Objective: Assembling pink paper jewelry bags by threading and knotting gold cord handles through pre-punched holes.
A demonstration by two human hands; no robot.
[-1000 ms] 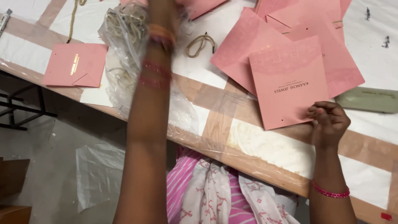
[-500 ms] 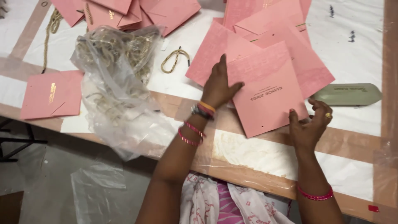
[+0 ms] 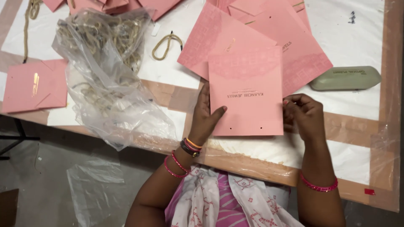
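Observation:
A flat pink paper bag (image 3: 246, 90) with two small punched holes near its lower edge lies on the white-covered table (image 3: 349, 38). My left hand (image 3: 205, 115) grips its left edge, thumb on top. At the bag's right edge my right hand (image 3: 304, 114) pinches it with curled fingers. More pink bags (image 3: 290, 46) are fanned out just behind it.
A clear plastic bag (image 3: 105, 80) full of golden cord handles lies to the left. One loose cord loop (image 3: 167, 44) sits behind it. A folded pink bag (image 3: 33, 86) lies far left. A grey-green oblong case (image 3: 345, 77) rests at right. Brown tape lines the table edge (image 3: 252, 164).
My left hand came down from reaching to the far side of the table and took the left edge of the pink bag. The bag now sits squarely between both hands.

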